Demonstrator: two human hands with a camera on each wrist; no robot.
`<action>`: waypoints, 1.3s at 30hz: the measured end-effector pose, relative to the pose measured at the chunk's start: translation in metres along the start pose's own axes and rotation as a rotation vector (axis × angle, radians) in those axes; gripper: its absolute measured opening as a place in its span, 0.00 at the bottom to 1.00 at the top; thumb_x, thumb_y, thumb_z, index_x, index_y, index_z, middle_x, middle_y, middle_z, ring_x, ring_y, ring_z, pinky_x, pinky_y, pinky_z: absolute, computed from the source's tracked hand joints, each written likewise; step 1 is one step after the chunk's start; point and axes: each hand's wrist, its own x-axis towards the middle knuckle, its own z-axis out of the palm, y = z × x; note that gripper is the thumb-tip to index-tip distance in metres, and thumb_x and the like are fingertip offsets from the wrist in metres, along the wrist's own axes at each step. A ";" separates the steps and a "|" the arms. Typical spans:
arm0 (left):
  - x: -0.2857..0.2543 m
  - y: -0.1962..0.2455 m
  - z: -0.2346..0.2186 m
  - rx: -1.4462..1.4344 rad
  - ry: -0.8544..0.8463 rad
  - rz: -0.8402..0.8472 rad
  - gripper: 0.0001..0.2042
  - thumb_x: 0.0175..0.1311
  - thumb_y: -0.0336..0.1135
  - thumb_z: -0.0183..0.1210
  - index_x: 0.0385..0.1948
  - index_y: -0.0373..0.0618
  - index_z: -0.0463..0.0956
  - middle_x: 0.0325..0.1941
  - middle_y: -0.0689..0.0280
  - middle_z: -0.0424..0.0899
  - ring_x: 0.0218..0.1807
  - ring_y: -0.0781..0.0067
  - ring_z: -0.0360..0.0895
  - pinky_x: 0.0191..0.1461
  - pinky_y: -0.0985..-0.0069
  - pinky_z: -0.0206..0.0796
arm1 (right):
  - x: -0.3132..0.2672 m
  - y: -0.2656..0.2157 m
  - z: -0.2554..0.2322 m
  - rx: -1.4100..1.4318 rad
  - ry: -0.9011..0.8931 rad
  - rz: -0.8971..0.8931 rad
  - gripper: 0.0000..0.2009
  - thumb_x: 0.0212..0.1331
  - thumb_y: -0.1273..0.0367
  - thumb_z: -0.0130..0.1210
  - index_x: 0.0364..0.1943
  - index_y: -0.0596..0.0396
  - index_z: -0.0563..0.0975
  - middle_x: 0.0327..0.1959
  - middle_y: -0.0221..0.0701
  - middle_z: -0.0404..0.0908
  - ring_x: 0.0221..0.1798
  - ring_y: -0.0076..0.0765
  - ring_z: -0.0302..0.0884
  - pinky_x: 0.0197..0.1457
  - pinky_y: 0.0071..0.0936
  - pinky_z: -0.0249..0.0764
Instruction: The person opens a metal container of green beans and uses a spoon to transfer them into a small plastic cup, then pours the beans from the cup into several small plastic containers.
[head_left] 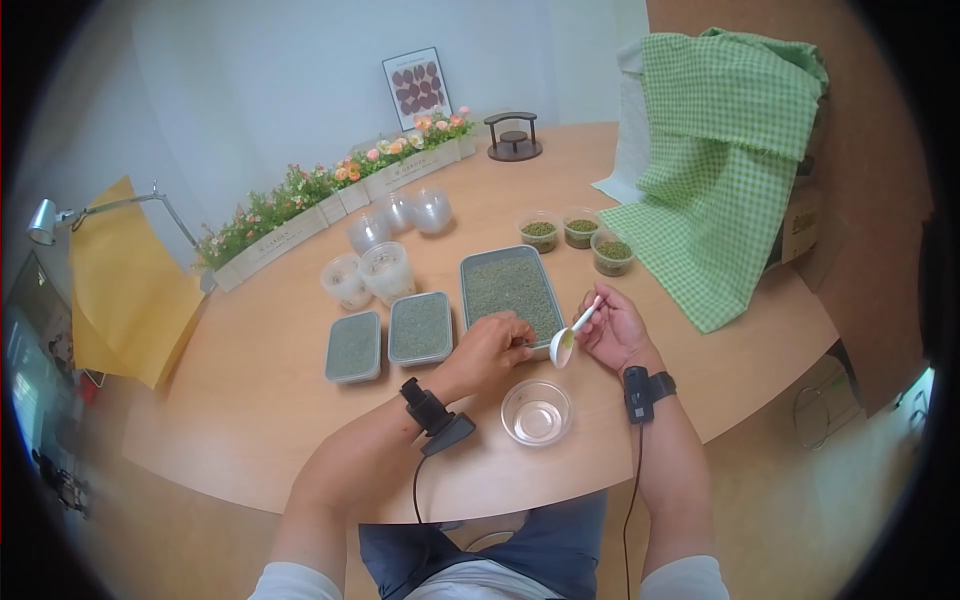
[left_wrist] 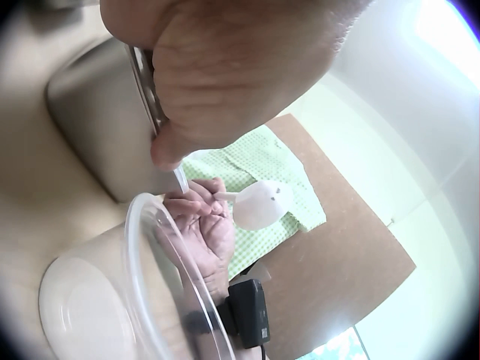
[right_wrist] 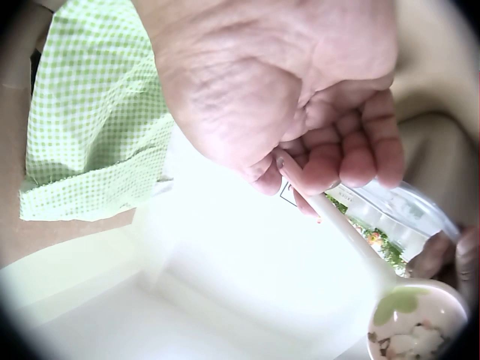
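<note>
My left hand (head_left: 490, 352) grips the near rim of the large tray of green granules (head_left: 512, 290); in the left wrist view the thumb of this hand (left_wrist: 240, 71) lies against the tray's outer side (left_wrist: 105, 112). My right hand (head_left: 615, 330), palm up, pinches the handle of a white spoon (head_left: 561, 348) beside the tray's near right corner. A green pattern and small dark and pink marks show in the spoon's bowl (right_wrist: 416, 322) in the right wrist view. Nearer me stands a transparent round tub (head_left: 537, 412), touched by neither hand.
Two smaller lidded boxes (head_left: 420, 328) (head_left: 353, 347) stand left of the tray. Behind are clear cups (head_left: 386, 270), round clear containers (head_left: 432, 212) and flower planters (head_left: 285, 240). Several tubs of green pieces (head_left: 611, 254) stand behind right, near a green checked cloth (head_left: 700, 180).
</note>
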 end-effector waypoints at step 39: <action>0.024 -0.006 -0.005 0.113 -0.195 0.114 0.08 0.60 0.28 0.62 0.38 0.37 0.77 0.37 0.51 0.82 0.43 0.47 0.78 0.47 0.58 0.68 | 0.006 -0.001 -0.012 0.043 -0.116 0.054 0.21 0.76 0.55 0.45 0.29 0.52 0.77 0.17 0.28 0.73 0.27 0.33 0.75 0.44 0.41 0.77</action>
